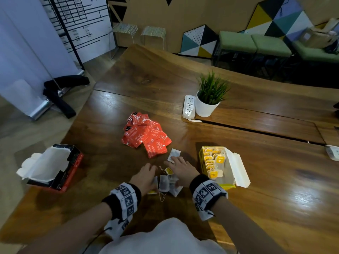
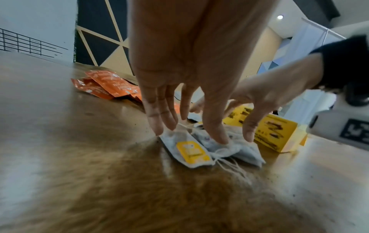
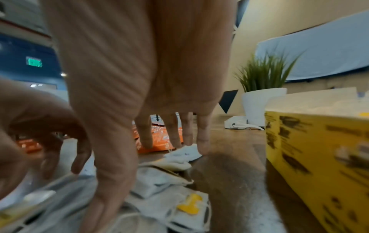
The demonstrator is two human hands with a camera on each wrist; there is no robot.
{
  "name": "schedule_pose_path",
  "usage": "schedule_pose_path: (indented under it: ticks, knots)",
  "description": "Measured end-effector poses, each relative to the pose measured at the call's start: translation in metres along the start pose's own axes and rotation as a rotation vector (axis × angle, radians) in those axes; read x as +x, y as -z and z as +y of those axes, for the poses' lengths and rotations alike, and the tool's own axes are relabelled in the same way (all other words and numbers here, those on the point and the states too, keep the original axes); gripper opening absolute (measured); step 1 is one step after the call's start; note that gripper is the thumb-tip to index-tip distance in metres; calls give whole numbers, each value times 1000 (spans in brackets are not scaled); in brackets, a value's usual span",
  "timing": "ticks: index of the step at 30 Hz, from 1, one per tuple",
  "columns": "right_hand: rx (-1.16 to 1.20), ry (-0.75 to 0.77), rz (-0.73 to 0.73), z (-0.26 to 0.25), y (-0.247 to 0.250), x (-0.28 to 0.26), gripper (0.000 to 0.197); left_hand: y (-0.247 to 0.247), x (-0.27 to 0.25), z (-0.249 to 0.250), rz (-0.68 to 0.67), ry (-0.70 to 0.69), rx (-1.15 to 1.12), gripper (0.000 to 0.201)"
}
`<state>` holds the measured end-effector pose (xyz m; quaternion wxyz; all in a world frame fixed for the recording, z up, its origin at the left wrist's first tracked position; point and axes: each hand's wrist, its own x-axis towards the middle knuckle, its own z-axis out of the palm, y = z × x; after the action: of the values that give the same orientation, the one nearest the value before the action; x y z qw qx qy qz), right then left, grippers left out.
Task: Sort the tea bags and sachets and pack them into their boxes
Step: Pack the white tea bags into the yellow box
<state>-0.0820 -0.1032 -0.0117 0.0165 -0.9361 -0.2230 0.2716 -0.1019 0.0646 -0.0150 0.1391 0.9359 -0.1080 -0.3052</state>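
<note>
A small heap of white tea bags (image 1: 166, 182) with yellow tags lies on the wooden table (image 1: 113, 162) close in front of me. My left hand (image 1: 146, 175) presses on the heap's left side with straight fingers (image 2: 159, 126) and thumb on the tea bags (image 2: 199, 149). My right hand (image 1: 180, 169) spreads over the heap's right side; its fingertips (image 3: 201, 146) touch a single tea bag (image 1: 174, 154) farther out. An open yellow box (image 1: 214, 165) to the right holds rows of tea bags. Red sachets (image 1: 146, 136) lie piled beyond. An open red and black box (image 1: 55, 167) stands at the left, white inside.
A potted plant (image 1: 207, 105) and a white power strip (image 1: 189, 107) stand behind the yellow box, beside a long slot in the table. The table's left edge runs just past the red and black box. A white object (image 1: 333, 153) sits at the far right.
</note>
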Motion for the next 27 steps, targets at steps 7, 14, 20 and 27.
schedule_pose_path:
  ticks: [7,14,20,27]
  knots:
    - [-6,-32,61,11,-13,0,71,-1,16,1,-4,-81,233,42]
    - [434,-229,233,23,-14,-7,20,29,21,-17,18,97,-139,13]
    - [848,-281,396,26,-12,-8,11,43,19,-30,-31,255,-901,29]
    - [1466,-294,272,15,-1,-13,23,38,8,-24,-308,243,-1451,37]
